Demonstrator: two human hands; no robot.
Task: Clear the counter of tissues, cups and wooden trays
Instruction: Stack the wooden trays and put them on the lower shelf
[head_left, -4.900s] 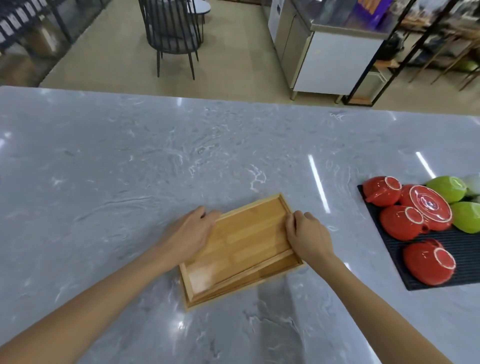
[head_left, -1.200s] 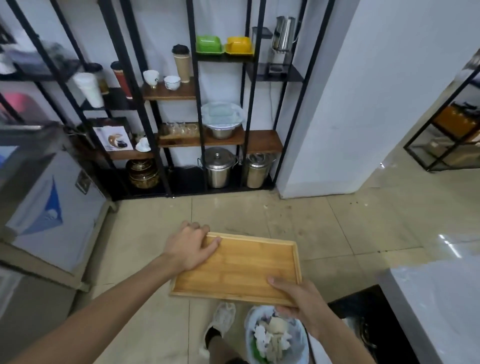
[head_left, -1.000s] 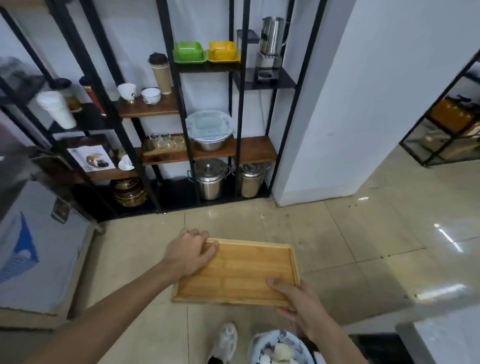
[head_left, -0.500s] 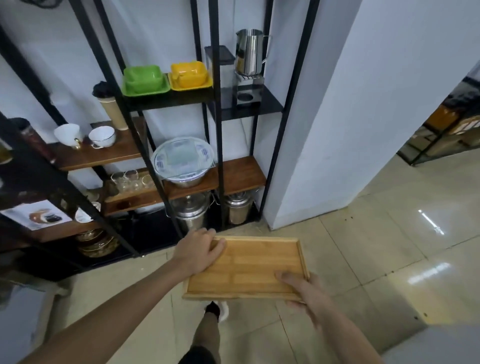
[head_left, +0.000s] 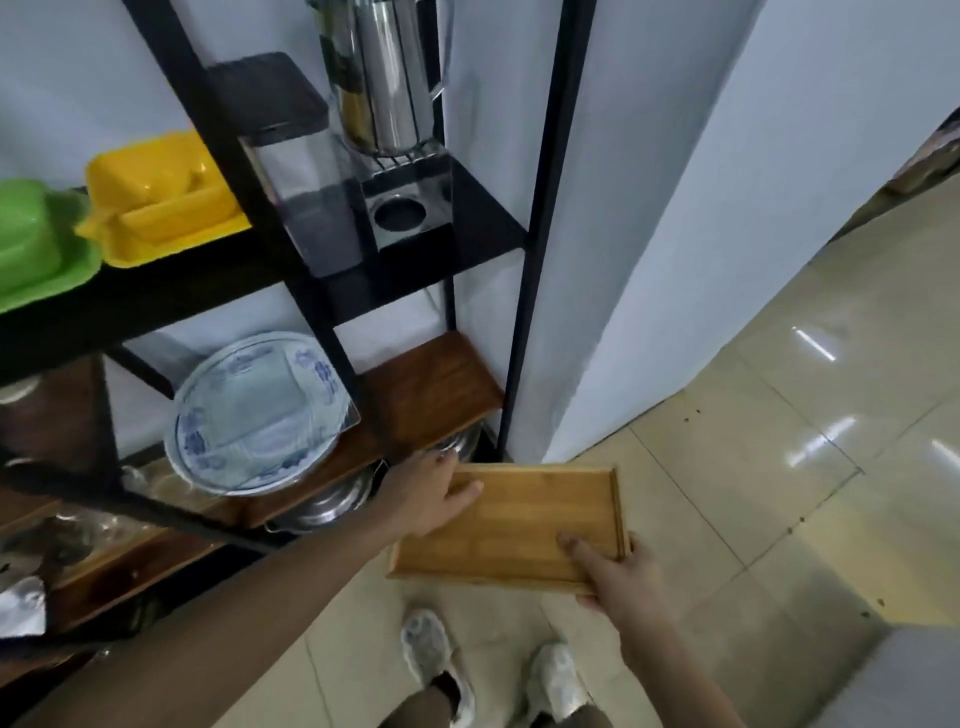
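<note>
I hold a shallow rectangular wooden tray (head_left: 524, 525) with a low raised rim, roughly level above the tiled floor, beside the shelf's lower boards.

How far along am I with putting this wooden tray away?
Done: the wooden tray is off the counter and carried to the black shelving unit. In hand: the left hand grips its far-left corner and the right hand its near-right corner, holding it level over the floor. Left: setting it down, perhaps on the bare wooden shelf beside the blue-patterned plate. The counter is out of view.
</note>
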